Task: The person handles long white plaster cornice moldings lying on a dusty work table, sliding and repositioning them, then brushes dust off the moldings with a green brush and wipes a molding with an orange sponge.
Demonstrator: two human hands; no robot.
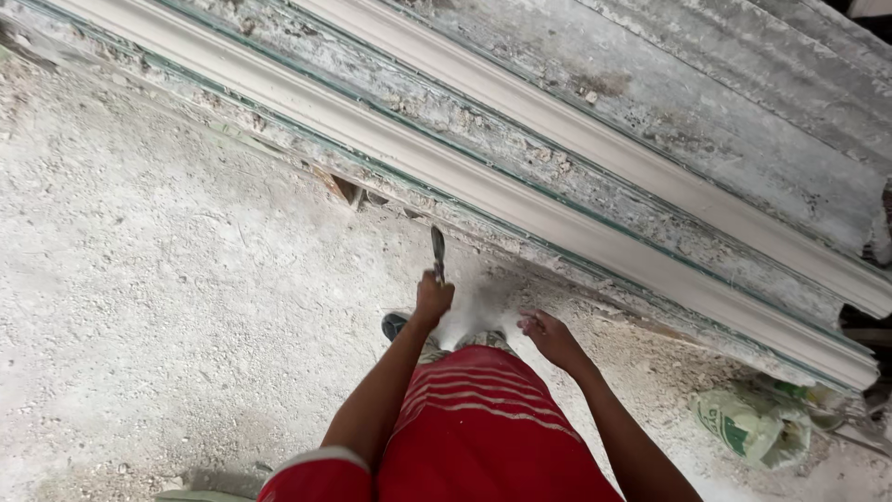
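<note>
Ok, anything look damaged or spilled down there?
Yes. White powder lies spilled on the floor below the left hand, which holds a scraper. A crumpled sack lies slumped at right. The bench edge is crusted, flaking.

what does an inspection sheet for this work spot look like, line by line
surface: rough floor covered in white dust and grit
job's things: narrow flat metal tool, blade pointing toward the long white plaster moulding on a crusted bench
clutter: crumpled green and white bag on the floor to the right; dark shoe near the feet
grips: left hand closed around the tool; right hand empty, fingers loosely curled, dusted white
cables: nothing seen
surroundings: a second moulding strip lies parallel behind the first; red striped clothing below
</note>
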